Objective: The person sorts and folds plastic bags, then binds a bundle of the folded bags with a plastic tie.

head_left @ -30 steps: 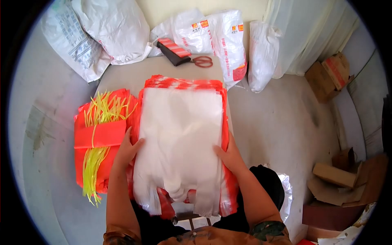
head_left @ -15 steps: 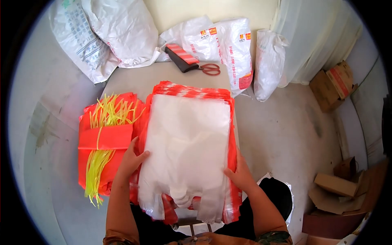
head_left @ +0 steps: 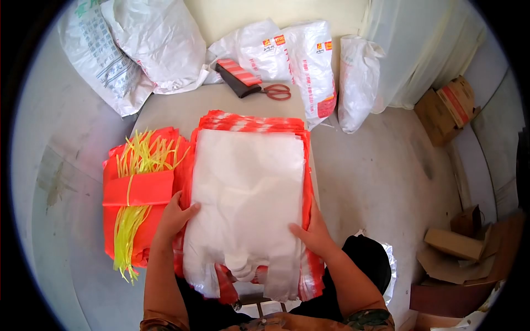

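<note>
A stack of white plastic vest bags [head_left: 248, 187] lies on top of a pile of red plastic bags [head_left: 243, 122], with the cut handles toward me. My left hand [head_left: 175, 215] grips the stack's left edge, thumb against the white bags and fingers along the side. At the right edge, my right hand [head_left: 314, 233] has its thumb on the top white bag and its other fingers down the side, partly hidden. Close to my left hand is a red bundle [head_left: 143, 190] wrapped in a red band, with yellow strips [head_left: 132, 223] tucked under it.
Scissors [head_left: 276, 92] with red handles lie near a black and red-striped item [head_left: 238, 77] at the far end of the table [head_left: 171, 107]. White woven sacks [head_left: 160, 44] stand behind and to the right. Cardboard boxes [head_left: 455, 243] are on the floor at right.
The view has shifted slightly, moving most things a little left. My right thumb has slid inward over the white bags. My left hand keeps its place at the left edge.
</note>
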Demonstrator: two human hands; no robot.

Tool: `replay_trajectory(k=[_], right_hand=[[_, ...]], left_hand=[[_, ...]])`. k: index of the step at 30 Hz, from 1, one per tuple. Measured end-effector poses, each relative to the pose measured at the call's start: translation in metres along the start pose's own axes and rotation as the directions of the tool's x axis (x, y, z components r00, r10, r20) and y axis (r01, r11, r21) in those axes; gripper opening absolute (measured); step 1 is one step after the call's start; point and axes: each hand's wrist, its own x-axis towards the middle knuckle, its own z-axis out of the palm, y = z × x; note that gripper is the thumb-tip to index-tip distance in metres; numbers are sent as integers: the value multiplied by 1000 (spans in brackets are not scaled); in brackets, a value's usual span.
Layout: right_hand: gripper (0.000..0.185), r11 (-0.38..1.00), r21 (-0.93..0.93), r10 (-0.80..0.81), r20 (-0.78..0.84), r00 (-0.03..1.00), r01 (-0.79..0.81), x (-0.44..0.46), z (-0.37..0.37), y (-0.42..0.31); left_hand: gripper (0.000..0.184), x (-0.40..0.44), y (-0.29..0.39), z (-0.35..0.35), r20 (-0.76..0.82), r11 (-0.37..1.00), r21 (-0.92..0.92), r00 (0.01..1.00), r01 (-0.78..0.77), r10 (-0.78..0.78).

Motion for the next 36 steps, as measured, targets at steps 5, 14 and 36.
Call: replay_trajectory(k=[5,14,36], right_hand=[[92,990,142,8,-46,999,-2,4,7,-11],[77,986,164,9,-137,990,14,22,10,-19],[84,953,295,101,-109,989,-65,45,8,-19]], left_hand=[[100,0,2,6,48,985,-168,998,50,-43],[91,3,-9,22,-5,924,-378,998,50,-56],[102,-2,4,13,-43,973,-228,999,19,-30]])
